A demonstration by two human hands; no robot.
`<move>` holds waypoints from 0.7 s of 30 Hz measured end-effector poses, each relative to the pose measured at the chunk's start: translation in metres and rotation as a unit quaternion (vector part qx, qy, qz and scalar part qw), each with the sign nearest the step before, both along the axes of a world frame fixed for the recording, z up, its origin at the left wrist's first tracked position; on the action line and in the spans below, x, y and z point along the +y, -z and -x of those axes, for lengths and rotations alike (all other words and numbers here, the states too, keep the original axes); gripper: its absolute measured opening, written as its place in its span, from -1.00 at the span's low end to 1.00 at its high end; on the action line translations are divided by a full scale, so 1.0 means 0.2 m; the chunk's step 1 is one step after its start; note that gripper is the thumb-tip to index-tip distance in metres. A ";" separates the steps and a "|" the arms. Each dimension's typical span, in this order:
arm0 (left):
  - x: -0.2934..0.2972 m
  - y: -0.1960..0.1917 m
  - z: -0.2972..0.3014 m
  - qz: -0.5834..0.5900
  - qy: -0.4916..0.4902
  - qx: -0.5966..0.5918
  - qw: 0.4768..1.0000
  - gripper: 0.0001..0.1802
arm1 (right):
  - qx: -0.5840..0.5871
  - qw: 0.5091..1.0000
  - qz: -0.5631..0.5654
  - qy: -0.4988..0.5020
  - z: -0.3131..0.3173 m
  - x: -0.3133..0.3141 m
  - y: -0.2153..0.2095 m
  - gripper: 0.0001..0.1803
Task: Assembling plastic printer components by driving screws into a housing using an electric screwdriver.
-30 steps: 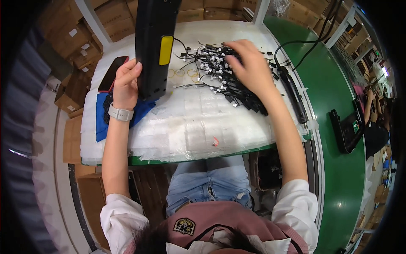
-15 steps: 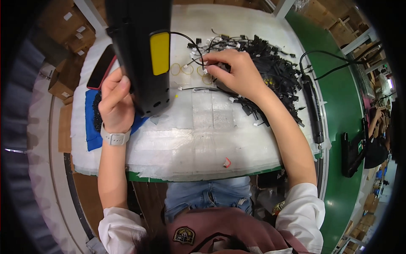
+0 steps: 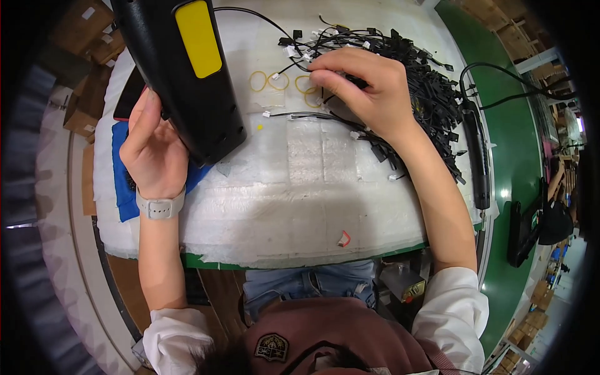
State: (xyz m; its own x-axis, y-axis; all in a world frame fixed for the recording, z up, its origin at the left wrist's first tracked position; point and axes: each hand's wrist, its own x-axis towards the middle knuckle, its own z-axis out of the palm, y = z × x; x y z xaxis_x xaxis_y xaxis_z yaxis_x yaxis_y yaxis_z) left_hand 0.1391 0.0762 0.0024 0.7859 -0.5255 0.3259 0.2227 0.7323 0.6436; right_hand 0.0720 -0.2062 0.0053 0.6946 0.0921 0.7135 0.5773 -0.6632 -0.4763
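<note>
A long black housing (image 3: 209,115) with a yellow panel (image 3: 199,39) stands tilted at the left of the table. My left hand (image 3: 156,153) grips its left edge, thumb along the side and the other fingers partly hidden behind. From the housing's upper right side a thin black cable (image 3: 259,15) arcs over to my right hand (image 3: 375,94). That hand is closed in a pinch on thin black cable near small white connectors (image 3: 289,52); the exact contact is hidden by the fingertips. Beneath and beyond it spreads a pile of black cables (image 3: 431,94).
Yellow rubber bands (image 3: 257,81) lie between the housing and the pile. A blue cloth (image 3: 125,203) is under my left hand. A black pen-shaped tool (image 3: 478,162) with a cord lies at the right edge. A small red-edged scrap (image 3: 344,239) sits near the front.
The housing has tilted, its top leaning left, and my left hand has moved slightly left with it. My right hand has shifted a little up and right, still pinching.
</note>
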 end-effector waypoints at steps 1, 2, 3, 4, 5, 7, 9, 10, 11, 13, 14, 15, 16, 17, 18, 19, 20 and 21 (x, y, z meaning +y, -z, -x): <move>0.01 0.00 0.00 0.003 -0.014 0.004 1.000 -0.62 | -0.001 1.000 0.000 -0.005 0.00 0.01 0.00 -0.89; 0.03 0.01 0.00 0.003 -0.020 0.002 1.000 -0.62 | 0.023 1.000 0.015 0.012 0.00 0.01 -0.01 -0.89; 0.04 0.01 0.01 -0.010 -0.056 0.023 0.998 -0.62 | 0.046 0.998 0.029 0.029 0.00 0.02 -0.01 -0.88; 0.08 0.02 0.02 -0.023 -0.102 0.043 0.994 -0.62 | 0.043 0.999 0.030 0.010 0.00 0.03 -0.01 -0.88; 0.08 0.03 0.02 0.017 -0.057 -0.034 0.998 -0.60 | 0.026 0.990 0.134 0.039 0.00 0.03 0.00 -0.86; 0.04 -0.02 0.04 0.003 -0.112 -0.018 0.993 -0.61 | 0.019 0.967 0.243 0.070 0.00 0.02 0.02 -0.80; 0.07 -0.07 0.04 0.010 -0.132 -0.094 0.987 -0.62 | 0.026 0.965 0.247 0.079 0.02 0.03 0.00 -0.76; 0.10 -0.15 0.08 -0.003 -0.144 -0.112 0.983 -0.64 | 0.018 0.967 0.241 0.082 0.02 0.04 -0.02 -0.76; 0.28 -0.11 0.08 0.071 -0.121 -0.092 0.986 -0.64 | 0.028 0.972 0.213 0.091 0.03 0.06 -0.03 -0.75; 0.64 -0.12 0.17 0.118 -0.200 -0.088 0.969 -0.63 | 0.029 0.973 0.202 0.109 0.05 0.05 -0.06 -0.72; 0.76 -0.20 0.30 0.111 -0.255 -0.062 0.958 -0.62 | 0.019 0.971 0.213 0.111 0.05 0.05 -0.06 -0.71; 0.92 -0.18 0.39 0.093 -0.296 -0.057 0.949 -0.64 | 0.032 0.972 0.215 0.090 -0.01 0.06 0.00 -0.71; 1.09 -0.18 0.50 0.085 -0.324 -0.062 0.940 -0.66 | 0.032 0.971 0.222 0.083 -0.01 0.07 -0.02 -0.71; 1.28 -0.15 0.63 0.075 -0.352 -0.059 0.931 -0.66 | 0.017 0.967 0.241 0.080 -0.01 0.07 -0.03 -0.71; 1.46 -0.09 0.72 0.095 -0.315 -0.042 0.943 -0.67 | -0.001 0.959 0.266 0.096 0.03 0.03 -0.10 -0.71; 1.62 0.04 0.87 0.113 -0.289 -0.029 0.950 -0.67 | -0.018 0.954 0.283 0.092 0.04 -0.01 -0.10 -0.70; 1.79 0.19 1.03 -0.014 -0.488 0.041 0.872 -0.66 | -0.039 0.950 0.298 0.088 0.03 -0.02 -0.11 -0.69; 1.94 0.37 1.16 -0.075 -0.647 0.119 0.750 -0.65 | -0.056 0.950 0.299 0.075 0.02 0.01 -0.12 -0.69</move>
State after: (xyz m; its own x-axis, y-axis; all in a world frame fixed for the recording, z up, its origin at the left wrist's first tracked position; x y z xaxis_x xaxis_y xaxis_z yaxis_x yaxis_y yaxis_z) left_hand -0.0932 0.4648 -0.0721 0.6964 0.7092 0.1096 -0.4897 0.3579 0.7951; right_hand 0.0683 -0.2042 0.0301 0.6545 0.4105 0.6350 0.4798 -0.8745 0.0708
